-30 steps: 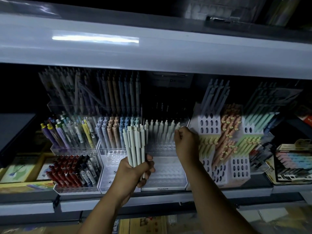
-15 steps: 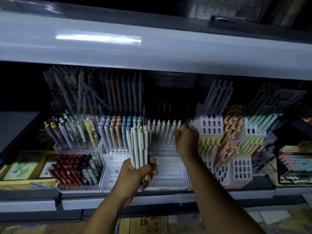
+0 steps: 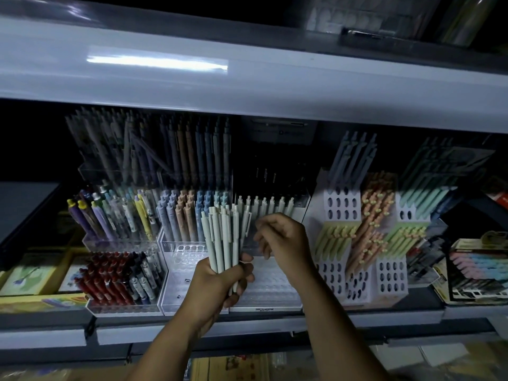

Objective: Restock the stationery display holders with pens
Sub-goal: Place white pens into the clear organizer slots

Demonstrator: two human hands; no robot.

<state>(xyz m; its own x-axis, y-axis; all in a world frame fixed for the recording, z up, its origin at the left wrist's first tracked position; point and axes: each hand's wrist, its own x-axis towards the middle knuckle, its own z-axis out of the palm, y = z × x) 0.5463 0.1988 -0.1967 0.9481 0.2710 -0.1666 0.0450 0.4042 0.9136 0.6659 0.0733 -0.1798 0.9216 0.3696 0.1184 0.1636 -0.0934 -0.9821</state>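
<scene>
Pale pens point(image 3: 220, 240) bunch in the gripping left hand point(image 3: 217, 281); blurred right hand point(image 3: 284, 240) curls beside them, hold unclear, over vacant holder point(image 3: 272, 287).

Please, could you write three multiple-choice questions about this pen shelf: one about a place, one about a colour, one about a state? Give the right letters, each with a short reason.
1. Where do the dark red pens stand?
A. in the clear holder at lower left
B. in a drawer
C. in a cardboard box

2. What colour is the bundle of pens that the left hand grips?
A. black
B. pale grey-green
C. bright yellow

3. The front rows of the tiered clear holder behind the hands are:
A. full of pens
B. covered by a lid
C. empty

Answers: 1 A, the red caps fill that lower-left holder. 2 B, all the barrels in the fist are pale grey-green. 3 C, the front holes show bare; pens stand only in its back row.
</scene>
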